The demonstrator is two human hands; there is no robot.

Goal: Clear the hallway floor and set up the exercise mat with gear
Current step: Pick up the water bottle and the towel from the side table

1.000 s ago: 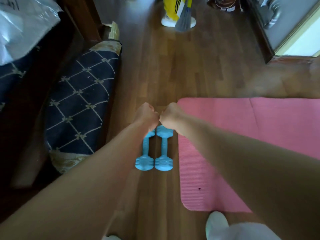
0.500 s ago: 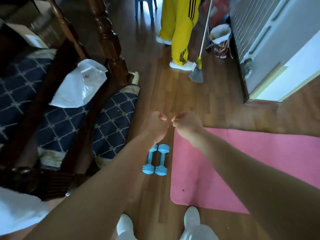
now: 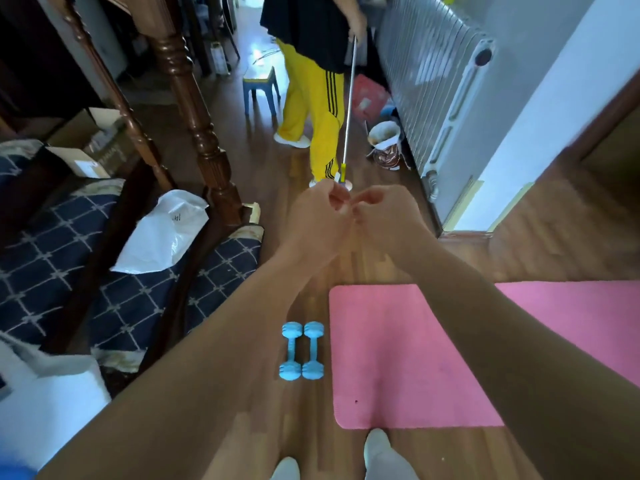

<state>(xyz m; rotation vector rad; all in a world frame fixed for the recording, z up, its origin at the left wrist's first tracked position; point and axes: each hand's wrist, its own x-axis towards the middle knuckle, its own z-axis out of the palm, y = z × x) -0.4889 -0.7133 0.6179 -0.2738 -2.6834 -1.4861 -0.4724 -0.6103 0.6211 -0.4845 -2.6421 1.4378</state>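
Observation:
A pink exercise mat (image 3: 398,358) lies flat on the wooden floor at the right. Two light blue dumbbells (image 3: 302,351) lie side by side on the floor, just off the mat's left edge. My left hand (image 3: 318,220) and my right hand (image 3: 388,216) are raised well above the dumbbells. Their knuckles meet, the fingers are curled, and neither hand holds anything. My forearms cover part of the floor and the mat's right side.
A person in yellow trousers (image 3: 313,109) stands ahead in the hallway with a broom (image 3: 348,109). A radiator (image 3: 426,74) lines the right wall, with a bag (image 3: 384,140) at its foot. Left are a carved wooden post (image 3: 197,126), navy patterned cushions (image 3: 138,299) and a white plastic bag (image 3: 162,233).
Both hands have let go of the dumbbells and risen away from them. The view has lifted, so more of the hallway and the person with the broom shows.

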